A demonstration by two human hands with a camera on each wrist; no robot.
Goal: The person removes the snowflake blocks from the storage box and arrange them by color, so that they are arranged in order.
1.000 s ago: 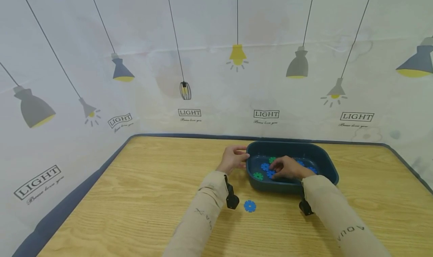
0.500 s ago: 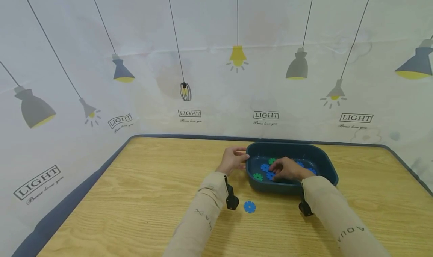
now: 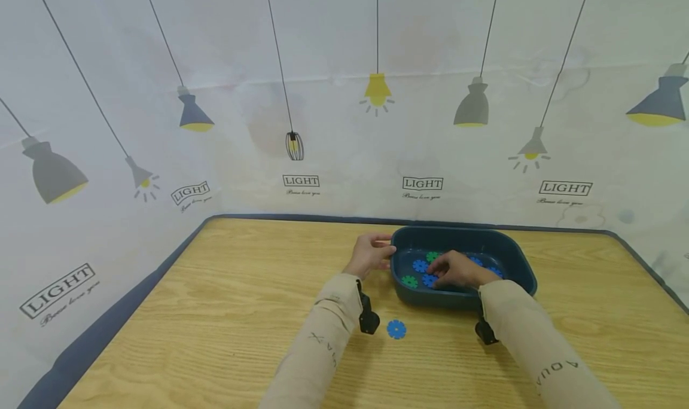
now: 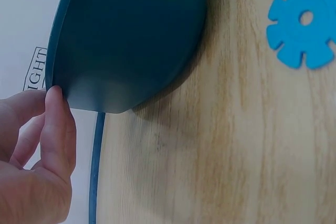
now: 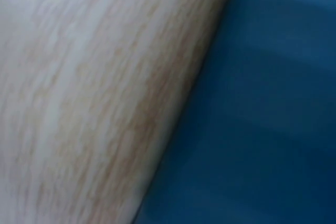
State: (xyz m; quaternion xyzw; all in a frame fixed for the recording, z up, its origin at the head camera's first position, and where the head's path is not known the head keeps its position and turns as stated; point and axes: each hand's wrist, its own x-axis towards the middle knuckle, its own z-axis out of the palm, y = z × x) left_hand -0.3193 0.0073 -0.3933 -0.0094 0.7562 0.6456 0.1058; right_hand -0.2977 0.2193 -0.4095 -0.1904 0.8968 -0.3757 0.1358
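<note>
A dark blue plastic tub [image 3: 438, 299] stands toward the back of the table. My left hand [image 3: 369, 255] pinches its left rim between thumb and fingers, seen closely in the left wrist view. Inside the tub, my right hand [image 3: 459, 270] has curled fingers and thumb at the edges of a blue notched plastic disc [image 3: 429, 281]. Around that hand lie another blue disc [image 3: 420, 266] and green discs [image 3: 409, 282], with more blue ones partly hidden behind it. A loose blue disc [image 3: 396, 329] lies flat on the table. The right wrist view catches only tub wall and wood.
The wooden table [image 3: 242, 313] runs back to a pale wall sheet [image 3: 344, 110] printed with lamps. The tub's far side stands close to that sheet. A dark edge strip [image 3: 307, 218] borders the tabletop. Small black wrist cameras [image 3: 369, 320] hang under both sleeves.
Both hands keep practically the same places, the left at the rim and the right over the disc. Only a slight shift of the head view shows.
</note>
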